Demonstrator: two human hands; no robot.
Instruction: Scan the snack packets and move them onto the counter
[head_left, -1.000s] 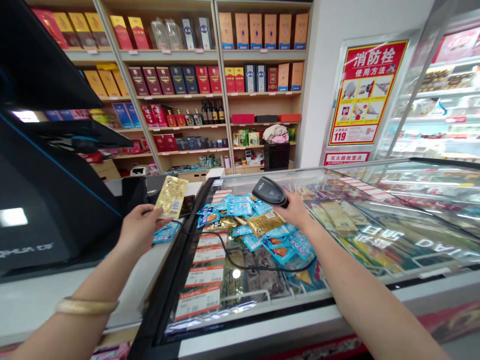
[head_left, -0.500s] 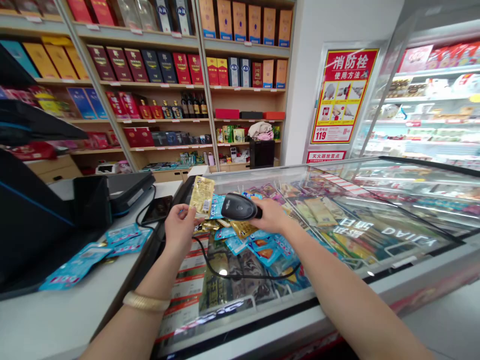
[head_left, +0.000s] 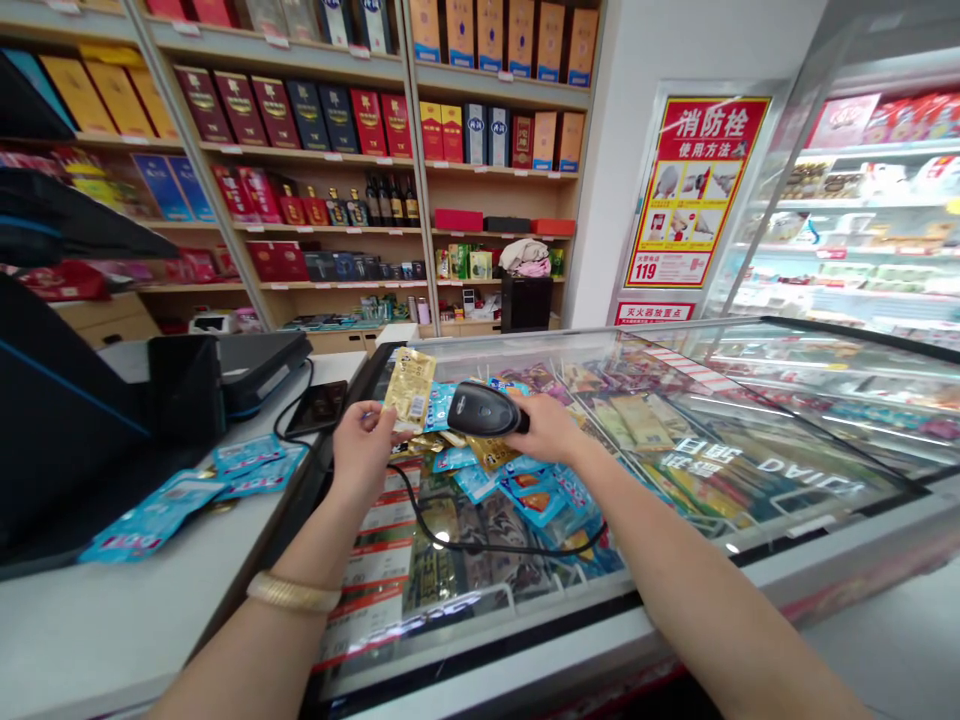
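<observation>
Pinched in my left hand (head_left: pixel 366 440) is a gold snack packet (head_left: pixel 409 388), held upright with a barcode patch near its lower edge. My right hand (head_left: pixel 551 428) is wrapped round the handle of a black barcode scanner (head_left: pixel 486 410), whose head points left at the packet. Beneath both, on the freezer's glass lid, lies a heap of blue packets (head_left: pixel 536 497) mixed with gold packets (head_left: pixel 493 452). A black cable (head_left: pixel 480 546) loops over the glass below my hands. My right fingers are partly hidden behind the scanner.
Several blue packets (head_left: pixel 161 515) lie on the white counter (head_left: pixel 202 600) at left, beside a dark monitor (head_left: pixel 60 430) and a phone (head_left: pixel 319 407). The glass-topped freezer (head_left: pixel 750 440) stretches right. Shelves of boxes (head_left: pixel 315 120) stand behind.
The view has shifted slightly. Both hands keep their grips, and the gold packet and scanner stay close together with almost no movement between them.
</observation>
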